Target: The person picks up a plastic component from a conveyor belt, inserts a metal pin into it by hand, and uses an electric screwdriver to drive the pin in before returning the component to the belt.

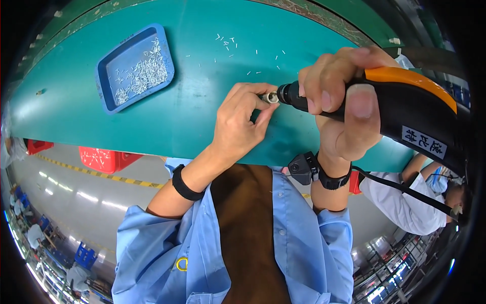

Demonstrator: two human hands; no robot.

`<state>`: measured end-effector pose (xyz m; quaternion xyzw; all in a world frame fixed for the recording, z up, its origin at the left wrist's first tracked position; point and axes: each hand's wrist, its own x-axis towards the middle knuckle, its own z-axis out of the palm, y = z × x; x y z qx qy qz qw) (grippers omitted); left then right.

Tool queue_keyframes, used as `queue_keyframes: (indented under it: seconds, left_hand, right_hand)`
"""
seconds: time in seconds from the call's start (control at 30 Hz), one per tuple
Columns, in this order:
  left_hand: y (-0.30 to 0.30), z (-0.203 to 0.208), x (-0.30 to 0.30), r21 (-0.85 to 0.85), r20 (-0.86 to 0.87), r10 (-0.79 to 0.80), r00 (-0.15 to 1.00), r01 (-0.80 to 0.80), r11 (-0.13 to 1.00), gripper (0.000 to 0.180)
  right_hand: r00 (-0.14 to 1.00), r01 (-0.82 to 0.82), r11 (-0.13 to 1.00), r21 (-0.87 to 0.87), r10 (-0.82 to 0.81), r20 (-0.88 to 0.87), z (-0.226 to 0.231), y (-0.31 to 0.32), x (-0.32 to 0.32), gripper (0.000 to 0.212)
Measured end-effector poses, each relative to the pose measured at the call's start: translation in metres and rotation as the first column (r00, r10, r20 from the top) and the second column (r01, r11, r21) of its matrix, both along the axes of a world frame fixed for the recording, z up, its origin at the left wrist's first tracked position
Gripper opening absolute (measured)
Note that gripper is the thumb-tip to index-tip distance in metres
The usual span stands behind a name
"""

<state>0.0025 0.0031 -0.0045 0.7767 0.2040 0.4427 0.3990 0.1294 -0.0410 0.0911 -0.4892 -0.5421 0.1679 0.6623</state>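
My right hand [340, 96] is wrapped round a black and orange power screwdriver [412, 111], held sideways with its nose toward the left. The thumb and fingers of my left hand [235, 121] pinch a small silvery cylindrical metal part [272, 98] above the table. The screwdriver's tip meets the open end of this part; the fine detail inside is too small to make out. Beyond my hands, several small pale screws or pins [227, 43] lie loose on the green table [197, 116].
A blue tray [107, 68] with a heap of similar small pieces stands at the far left. A tiny metal piece [40, 92] lies near the table's left end. Red bins [104, 159] sit below the near edge. Another person in white [405, 197] is at the right.
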Motion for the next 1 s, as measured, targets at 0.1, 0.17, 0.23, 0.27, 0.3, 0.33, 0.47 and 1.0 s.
queue_keyframes:
  seconds: [0.1, 0.17, 0.23, 0.27, 0.3, 0.33, 0.47, 1.0]
  left_hand:
    - [0.001, 0.001, 0.000, -0.008, 0.000, 0.005, 1.000, -0.005, 1.000, 0.025]
    - [0.001, 0.002, 0.000, -0.015, -0.006, 0.003, 1.000, -0.003, 1.000, 0.025]
    - [0.001, 0.001, 0.001, -0.019, -0.002, 0.009, 1.000, -0.009, 1.000, 0.024]
    - [0.000, 0.000, 0.002, -0.023, 0.001, 0.009, 1.000, -0.009, 1.000, 0.024]
    - [0.000, -0.002, 0.003, -0.024, 0.007, 0.004, 1.000, -0.004, 1.000, 0.024]
    - [0.001, -0.001, 0.003, -0.018, 0.013, 0.002, 1.000, -0.001, 1.000, 0.024]
    - [0.002, 0.002, 0.000, 0.004, -0.011, 0.000, 1.000, 0.000, 1.000, 0.023]
    - [0.011, 0.013, -0.021, 0.202, -0.073, 0.047, 0.996, -0.032, 0.979, 0.014]
  right_hand:
    - [0.999, 0.034, 0.999, -0.022, -0.034, 0.021, 0.001, 0.004, -0.004, 0.030]
    - [0.999, 0.049, 0.999, -0.015, -0.049, 0.018, -0.001, 0.008, -0.005, 0.027]
    - [0.996, 0.091, 0.996, 0.004, -0.091, 0.011, -0.004, 0.011, -0.005, 0.022]
    - [0.996, 0.087, 0.996, 0.008, -0.088, 0.014, -0.005, 0.012, -0.006, 0.022]
    - [0.993, 0.062, 0.997, 0.053, -0.056, -0.107, -0.007, 0.014, -0.008, 0.022]
    - [0.974, 0.041, 0.994, 0.102, -0.018, -0.224, -0.009, 0.015, -0.009, 0.022]
    - [0.977, 0.006, 0.994, 0.106, 0.016, -0.214, -0.005, 0.003, -0.008, 0.021]
    - [0.968, -0.095, 0.949, 0.302, 0.159, -0.194, 0.026, -0.058, 0.018, 0.048]
